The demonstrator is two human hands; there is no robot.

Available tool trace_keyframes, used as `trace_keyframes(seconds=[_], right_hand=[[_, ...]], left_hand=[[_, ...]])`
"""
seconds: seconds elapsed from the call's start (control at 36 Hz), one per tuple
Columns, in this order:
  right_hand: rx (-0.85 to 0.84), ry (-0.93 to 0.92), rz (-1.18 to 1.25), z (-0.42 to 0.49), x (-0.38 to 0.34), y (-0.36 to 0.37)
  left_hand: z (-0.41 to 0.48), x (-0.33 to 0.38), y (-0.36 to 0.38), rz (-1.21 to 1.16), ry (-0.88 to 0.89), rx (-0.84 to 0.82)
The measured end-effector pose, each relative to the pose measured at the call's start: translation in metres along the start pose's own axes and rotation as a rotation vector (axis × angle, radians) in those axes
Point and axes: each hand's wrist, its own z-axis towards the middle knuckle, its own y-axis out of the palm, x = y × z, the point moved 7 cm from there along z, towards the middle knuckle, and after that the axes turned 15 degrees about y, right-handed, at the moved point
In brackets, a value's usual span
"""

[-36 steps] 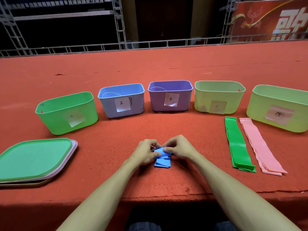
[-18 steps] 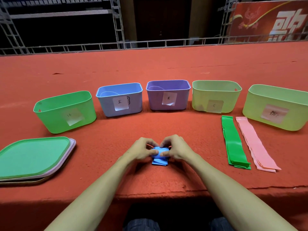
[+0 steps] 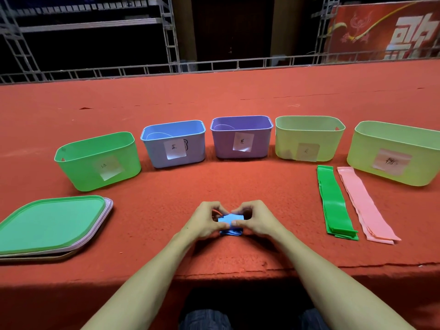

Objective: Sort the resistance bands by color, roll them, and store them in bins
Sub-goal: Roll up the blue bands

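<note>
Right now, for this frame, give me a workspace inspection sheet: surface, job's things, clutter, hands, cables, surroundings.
Surface: red carpeted table.
Job's things: blue band, partly rolled, between both hands; green bands and pink bands flat at right; green bin, blue bin, purple bin, yellow-green bin and second yellow-green bin in a row, each labelled.
Clutter: stacked lids at left.
Hands: left hand and right hand both pinch the blue band with their fingers.
Cables: nothing seen.
Surroundings: metal truss and red banner behind.
</note>
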Motion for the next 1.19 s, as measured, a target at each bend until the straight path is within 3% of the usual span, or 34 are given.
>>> trace_keyframes(seconds=[0.36, 0.64, 1.19], right_hand=[[0.091, -0.072, -0.135, -0.020, -0.005, 0.000], [-0.056, -0.002, -0.019, -0.021, 0.000, 0.002], [-0.012, -0.008, -0.112, -0.030, -0.004, 0.004]], left_hand=[[-0.003, -0.002, 0.003, -0.069, -0.014, -0.041], [-0.006, 0.003, 0.004, -0.079, 0.017, -0.060], [-0.026, 0.010, 0.010, -0.002, 0.047, -0.092]])
